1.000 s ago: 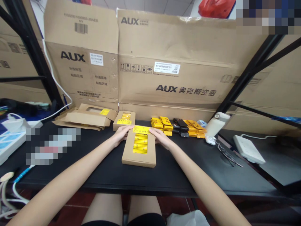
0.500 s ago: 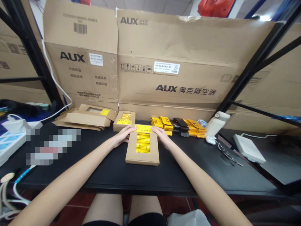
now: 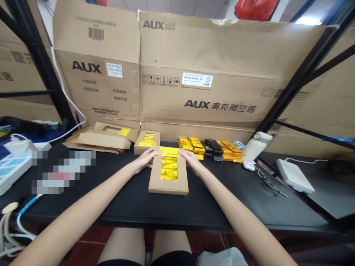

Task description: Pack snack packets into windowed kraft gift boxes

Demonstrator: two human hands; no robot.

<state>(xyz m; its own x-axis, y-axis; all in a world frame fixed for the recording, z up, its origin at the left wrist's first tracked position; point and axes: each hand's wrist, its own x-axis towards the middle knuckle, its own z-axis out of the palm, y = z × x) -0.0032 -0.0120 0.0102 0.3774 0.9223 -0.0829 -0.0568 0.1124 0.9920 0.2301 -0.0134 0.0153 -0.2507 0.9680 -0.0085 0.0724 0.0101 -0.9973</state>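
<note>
A flat brown cardboard box (image 3: 168,184) with a window showing yellow packets lies on the black table (image 3: 133,199) in front of me. A yellow label (image 3: 169,151) sits across its far end. My left hand (image 3: 144,160) rests against the box's far left corner, fingers together on the label's end. My right hand (image 3: 192,159) presses the far right corner in the same way. A second filled window box (image 3: 146,142) stands just behind my left hand.
Flat unfolded box blanks (image 3: 100,138) lie at the back left. Loose yellow and dark packets (image 3: 210,148) are piled at the back right, beside a white bottle (image 3: 255,146) and tweezers (image 3: 267,181). Large AUX cartons (image 3: 194,74) wall off the back. A white power strip (image 3: 294,175) lies right.
The box and both hands have shifted slightly to the right and a little farther from me since the earliest frame; both hands stay on its far end.
</note>
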